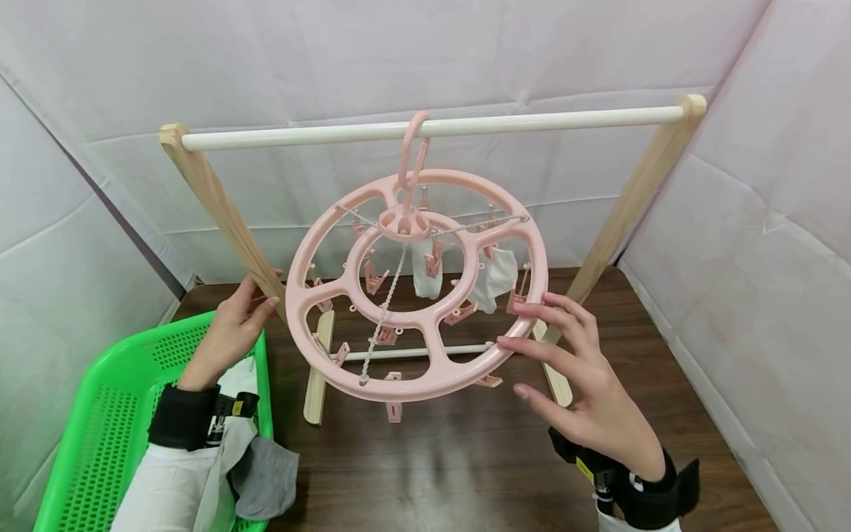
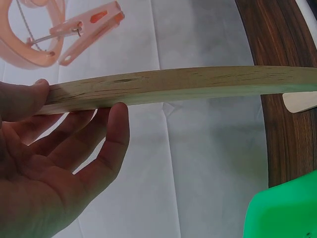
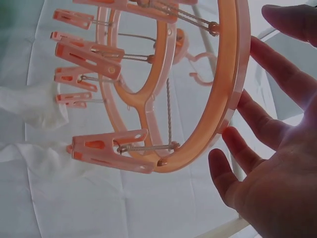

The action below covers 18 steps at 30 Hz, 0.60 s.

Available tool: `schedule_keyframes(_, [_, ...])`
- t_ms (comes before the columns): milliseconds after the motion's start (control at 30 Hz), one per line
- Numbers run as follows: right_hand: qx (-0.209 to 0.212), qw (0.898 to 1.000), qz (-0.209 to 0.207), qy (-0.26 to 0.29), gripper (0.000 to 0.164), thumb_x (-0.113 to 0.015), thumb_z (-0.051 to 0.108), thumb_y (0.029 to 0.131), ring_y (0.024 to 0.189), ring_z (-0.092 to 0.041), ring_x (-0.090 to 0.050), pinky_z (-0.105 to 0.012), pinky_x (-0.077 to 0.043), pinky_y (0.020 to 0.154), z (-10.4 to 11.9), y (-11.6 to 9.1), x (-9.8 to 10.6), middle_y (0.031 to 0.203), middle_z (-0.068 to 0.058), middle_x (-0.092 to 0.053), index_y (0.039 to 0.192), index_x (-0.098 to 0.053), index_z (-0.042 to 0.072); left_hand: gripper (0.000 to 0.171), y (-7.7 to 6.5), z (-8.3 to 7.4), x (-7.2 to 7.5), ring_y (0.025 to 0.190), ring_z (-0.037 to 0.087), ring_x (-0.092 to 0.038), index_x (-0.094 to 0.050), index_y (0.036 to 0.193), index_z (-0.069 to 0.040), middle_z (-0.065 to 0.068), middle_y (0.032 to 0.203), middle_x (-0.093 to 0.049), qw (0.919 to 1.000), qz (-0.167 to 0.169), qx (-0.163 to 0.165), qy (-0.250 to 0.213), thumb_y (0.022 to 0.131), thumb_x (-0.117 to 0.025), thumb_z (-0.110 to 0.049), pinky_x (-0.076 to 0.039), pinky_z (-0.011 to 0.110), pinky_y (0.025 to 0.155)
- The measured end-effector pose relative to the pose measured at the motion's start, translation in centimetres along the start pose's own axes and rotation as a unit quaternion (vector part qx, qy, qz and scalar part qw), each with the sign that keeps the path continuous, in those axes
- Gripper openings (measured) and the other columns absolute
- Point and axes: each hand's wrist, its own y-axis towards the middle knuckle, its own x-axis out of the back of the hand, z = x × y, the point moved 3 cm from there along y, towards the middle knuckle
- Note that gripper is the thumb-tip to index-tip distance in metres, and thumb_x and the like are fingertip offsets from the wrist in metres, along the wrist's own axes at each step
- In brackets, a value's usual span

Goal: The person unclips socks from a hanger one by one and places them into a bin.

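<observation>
A round pink clip hanger hangs by its hook from the white bar of a wooden-legged drying rack. Pink clips dangle beneath its ring, and two white cloth pieces, one of them a crumpled white cloth, hang at the far side. My left hand holds the rack's left wooden post, thumb on one side and fingers on the other. With spread, fairly straight fingers, my right hand touches the ring's outer right edge; in the right wrist view, fingertips meet the rim and the thumb stands apart.
A green perforated basket stands at the left under my left forearm. A grey cloth item hangs over its right edge, near some white cloth. The rack's right post rises behind my right hand. White sheets surround the dark wooden table.
</observation>
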Motion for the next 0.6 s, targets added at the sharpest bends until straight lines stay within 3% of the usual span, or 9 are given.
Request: schedule_keyframes(600, [0.052,0.999,0.002,0.006,0.032,-0.061,0.024,0.097,0.122,-0.035,-0.039,-0.042,-0.025,0.106,3.1,1.2,-1.8,0.127,-0.015,-0.058,0.120,-0.065,0.002,0.039,0.0,0.1,-0.2,0.122,0.050,-0.046,-0.036,0.140,0.004,0.033,0.130,-0.046,0.9998,-0.012,-0.015,-0.006,0.102,-0.043,0.002,-0.046,0.054,0.089])
